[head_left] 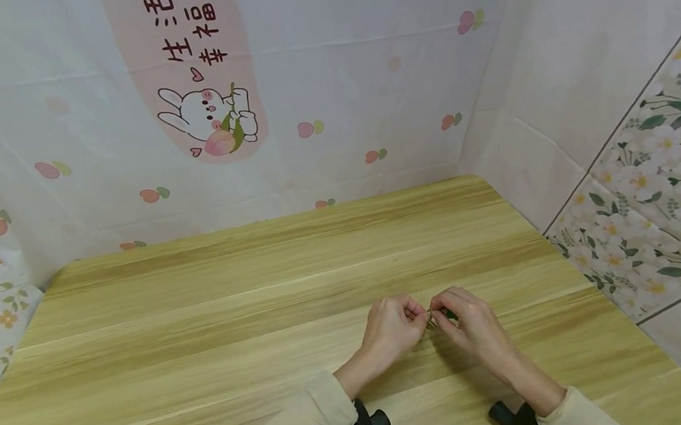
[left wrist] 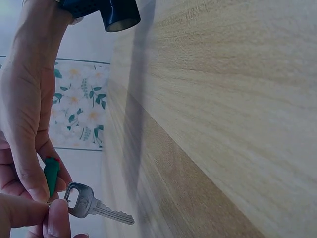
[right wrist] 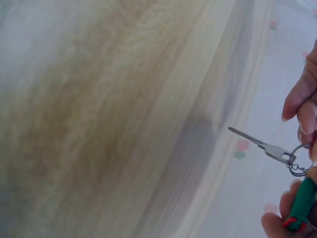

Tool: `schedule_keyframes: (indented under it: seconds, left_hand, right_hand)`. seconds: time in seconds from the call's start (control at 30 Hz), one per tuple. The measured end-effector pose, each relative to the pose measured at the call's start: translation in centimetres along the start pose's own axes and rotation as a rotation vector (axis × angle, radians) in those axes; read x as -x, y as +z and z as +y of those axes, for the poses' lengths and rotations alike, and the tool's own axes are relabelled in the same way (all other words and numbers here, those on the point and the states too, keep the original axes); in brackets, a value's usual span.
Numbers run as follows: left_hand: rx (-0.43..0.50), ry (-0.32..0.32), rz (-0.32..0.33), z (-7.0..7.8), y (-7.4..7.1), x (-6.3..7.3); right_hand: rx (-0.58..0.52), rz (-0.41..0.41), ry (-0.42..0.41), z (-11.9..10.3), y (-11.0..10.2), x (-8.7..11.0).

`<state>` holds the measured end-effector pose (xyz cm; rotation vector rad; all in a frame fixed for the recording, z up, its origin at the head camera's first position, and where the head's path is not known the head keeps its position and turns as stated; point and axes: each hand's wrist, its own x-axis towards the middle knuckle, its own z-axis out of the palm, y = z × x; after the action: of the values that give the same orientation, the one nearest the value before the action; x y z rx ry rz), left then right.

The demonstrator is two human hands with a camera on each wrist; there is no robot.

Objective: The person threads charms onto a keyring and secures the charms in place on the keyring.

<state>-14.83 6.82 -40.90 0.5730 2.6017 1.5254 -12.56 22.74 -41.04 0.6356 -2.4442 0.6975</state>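
Observation:
Over the right part of the table (head_left: 207, 359), both hands meet at a small key ring. My left hand (head_left: 393, 326) pinches the key ring (right wrist: 299, 147) between thumb and finger. In my right hand (head_left: 475, 325) is a green keychain charm (right wrist: 302, 201) with red at its end, held between thumb and curled fingers. A silver key (left wrist: 85, 202) hangs from the ring, its toothed blade pointing away from the fingers. A short chain (right wrist: 297, 169) runs between ring and charm. Fingertips hide part of the ring.
Black camera mounts (head_left: 371, 424) sit at both wrists, just over the wood-grain table. A printed cloth (head_left: 329, 85) hangs along the back edge. At the right, a floral panel (head_left: 650, 206) stands beside the table's edge.

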Motion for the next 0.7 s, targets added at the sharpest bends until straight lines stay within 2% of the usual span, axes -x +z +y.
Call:
schedule_keyframes:
  seconds: [0.2, 0.4, 0.6, 0.7]
  left_hand:
    - [-0.01, 0.006, 0.023, 0.1, -0.1, -0.1]
    - [-0.012, 0.004, 0.014, 0.2, -0.6, 0.0]
    - [-0.023, 0.054, 0.011, -0.2, -0.9, 0.1]
    - [-0.045, 0.079, 0.006, -0.4, -1.1, 0.1]
  right_hand:
    - [-0.01, 0.003, 0.044, -0.1, 0.0, -0.1]
    - [-0.092, 0.011, 0.078, 0.0, 0.0, -0.2]
    - [-0.209, -0.052, 0.177, -0.1, -0.2, -0.3]
    - [-0.217, -0.09, 0.184, 0.0, -0.3, -0.5]
